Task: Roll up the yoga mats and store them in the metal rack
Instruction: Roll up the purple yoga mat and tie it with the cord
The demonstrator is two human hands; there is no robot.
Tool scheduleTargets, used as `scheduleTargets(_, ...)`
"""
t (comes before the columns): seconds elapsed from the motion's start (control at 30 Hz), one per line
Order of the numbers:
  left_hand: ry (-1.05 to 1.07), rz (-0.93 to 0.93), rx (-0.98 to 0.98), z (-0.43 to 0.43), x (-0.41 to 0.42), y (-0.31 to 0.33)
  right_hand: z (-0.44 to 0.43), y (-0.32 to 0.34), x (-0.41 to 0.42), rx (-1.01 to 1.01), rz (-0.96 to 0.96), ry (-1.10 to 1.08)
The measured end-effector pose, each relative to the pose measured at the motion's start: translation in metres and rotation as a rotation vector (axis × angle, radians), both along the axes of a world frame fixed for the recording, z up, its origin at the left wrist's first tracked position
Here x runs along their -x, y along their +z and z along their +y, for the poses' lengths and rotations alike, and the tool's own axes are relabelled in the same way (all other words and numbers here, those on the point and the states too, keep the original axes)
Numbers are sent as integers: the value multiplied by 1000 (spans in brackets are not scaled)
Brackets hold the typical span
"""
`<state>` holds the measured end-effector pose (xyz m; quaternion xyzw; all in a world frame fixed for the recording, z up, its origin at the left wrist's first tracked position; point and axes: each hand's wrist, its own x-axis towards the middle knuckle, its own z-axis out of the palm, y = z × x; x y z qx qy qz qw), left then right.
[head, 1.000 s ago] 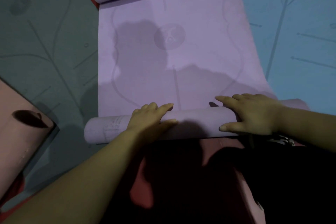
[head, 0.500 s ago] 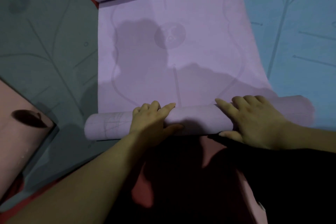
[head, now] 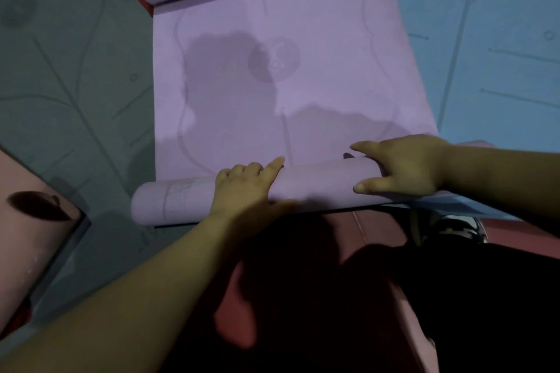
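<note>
Both hands, left hand and right hand, press spread fingers on the purple mat's roll, lying crosswise before them, seemingly unclamped, flat mat stretching beyond it.

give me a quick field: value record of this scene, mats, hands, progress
mat being rolled: purple mat, near end wound into a roll
left hand: left hand pressed on the roll's middle
right hand: right hand pressed on the roll's right part
neighbouring mats: green mat to the left, blue mat to the right, both flat
progress: most of the purple mat not yet rolled
metal rack: not in view
</note>
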<state>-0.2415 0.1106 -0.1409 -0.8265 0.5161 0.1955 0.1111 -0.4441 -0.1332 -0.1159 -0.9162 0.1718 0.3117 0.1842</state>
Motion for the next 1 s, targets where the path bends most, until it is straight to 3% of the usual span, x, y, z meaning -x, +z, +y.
scheduleTargets(0.33, -40, 100, -36, -13, -19, -3, 28, -23, 34, 364, -335, 160)
scheduleTargets(0.47, 2, 146, -16, -17, -19, 1, 12, -23, 26, 332, -303, 174)
scheduleTargets(0.63, -69, -38, 127, 6, 6, -11, 5, -20, 18, 296, -241, 210)
scheduleTargets(0.77, -32, 14, 0, -9, -5, -9, 1, -19, 15, 249, -223, 164)
scheduleTargets(1.0, -108, 60, -13, -18, -17, 9, 2, -1, 6, 203, -170, 141)
